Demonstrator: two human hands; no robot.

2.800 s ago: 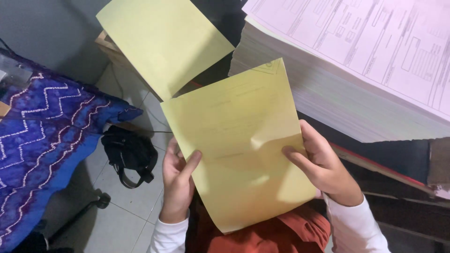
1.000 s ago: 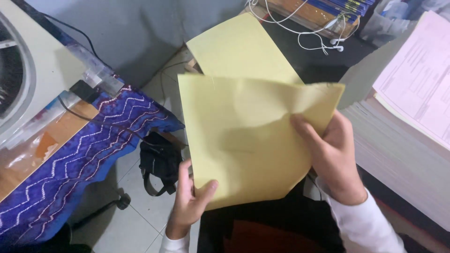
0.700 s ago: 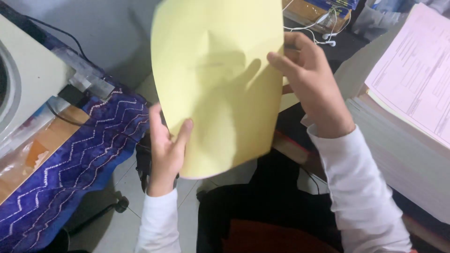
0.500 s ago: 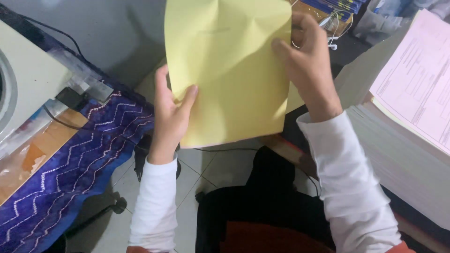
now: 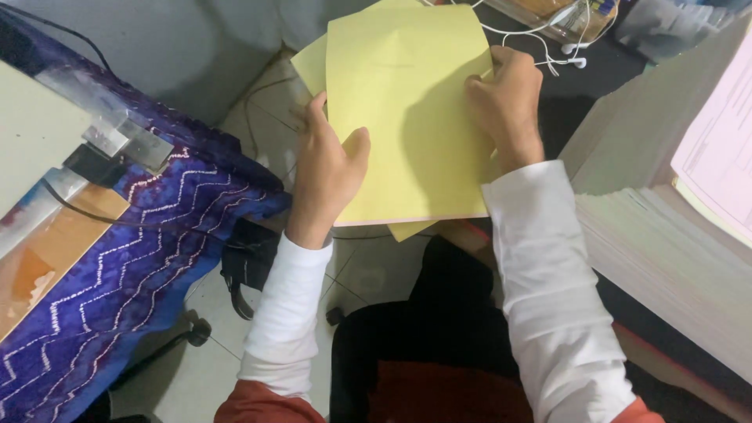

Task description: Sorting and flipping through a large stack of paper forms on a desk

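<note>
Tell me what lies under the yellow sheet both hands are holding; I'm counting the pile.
Under the yellow sheet, held by the left hand and right hand, another yellow sheet peeks out at two corners. Anything beneath that is covered.

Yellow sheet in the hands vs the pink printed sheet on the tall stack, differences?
The flat yellow paper sheet looks blank and faintly creased; the pale pink paper sheet carries printed forms. The yellow one is held by the left hand and right hand; the pink one rests untouched on the tall paper stack. Both are thin, rectangular sheets.

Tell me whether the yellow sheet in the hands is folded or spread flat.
Spread flat: the yellow sheet shows full width between left hand and right hand.
</note>
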